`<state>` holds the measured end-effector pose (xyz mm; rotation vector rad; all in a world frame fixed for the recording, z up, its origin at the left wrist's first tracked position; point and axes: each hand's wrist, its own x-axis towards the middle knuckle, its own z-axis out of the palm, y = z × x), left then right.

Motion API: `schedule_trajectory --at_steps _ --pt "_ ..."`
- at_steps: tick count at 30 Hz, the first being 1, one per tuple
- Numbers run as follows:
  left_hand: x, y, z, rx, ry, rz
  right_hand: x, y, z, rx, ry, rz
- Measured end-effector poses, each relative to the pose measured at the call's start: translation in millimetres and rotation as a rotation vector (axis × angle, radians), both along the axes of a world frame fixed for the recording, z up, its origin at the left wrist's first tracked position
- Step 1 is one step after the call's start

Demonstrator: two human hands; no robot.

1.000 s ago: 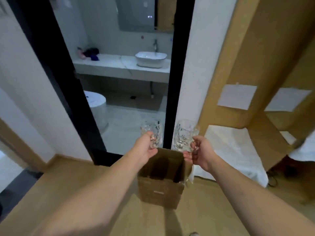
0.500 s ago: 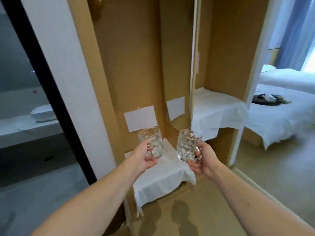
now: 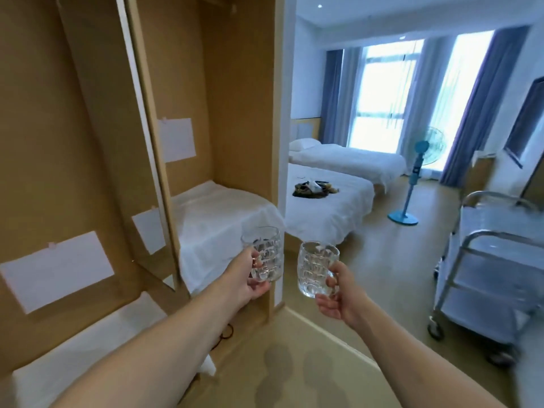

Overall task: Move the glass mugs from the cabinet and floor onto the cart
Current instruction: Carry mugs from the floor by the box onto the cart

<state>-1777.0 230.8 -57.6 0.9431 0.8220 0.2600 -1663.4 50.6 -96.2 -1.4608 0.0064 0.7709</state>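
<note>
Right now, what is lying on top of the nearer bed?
A small dark heap of things lies on the nearer bed's white cover; too blurred to identify. The wardrobe side hides the bed's left part.

Two hand-held glass mugs (image 3: pixel 262 254) near cart (image 3: pixel 488 278)

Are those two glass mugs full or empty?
Empty: the left mug and right mug, both held upright, are clear, with no liquid line.

Overexposed window (image 3: pixel 382 92) backlights the room; soft motion blur, wide-angle edge bending.
</note>
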Motion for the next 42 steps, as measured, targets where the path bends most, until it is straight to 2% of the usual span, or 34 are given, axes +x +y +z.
schedule_trajectory --at_steps 11,23,34,42 --pt "188.2 -24.0 -6.3 0.004 0.053 -0.312 120.0 -47.6 2.3 -0.056 0.045 -0.323" --pt "378.7 16.1 -2.5 0.092 0.08 -0.642 253.4 -4.9 5.9 0.015 0.081 -0.688" --pt "499.5 47.6 -24.8 0.097 0.143 -0.839 337.1 31.2 -6.5 -0.046 0.105 -0.786" --pt "606.9 36.5 -42.6 0.128 0.184 -0.88 441.6 19.0 -17.6 -0.105 0.1 -0.813"
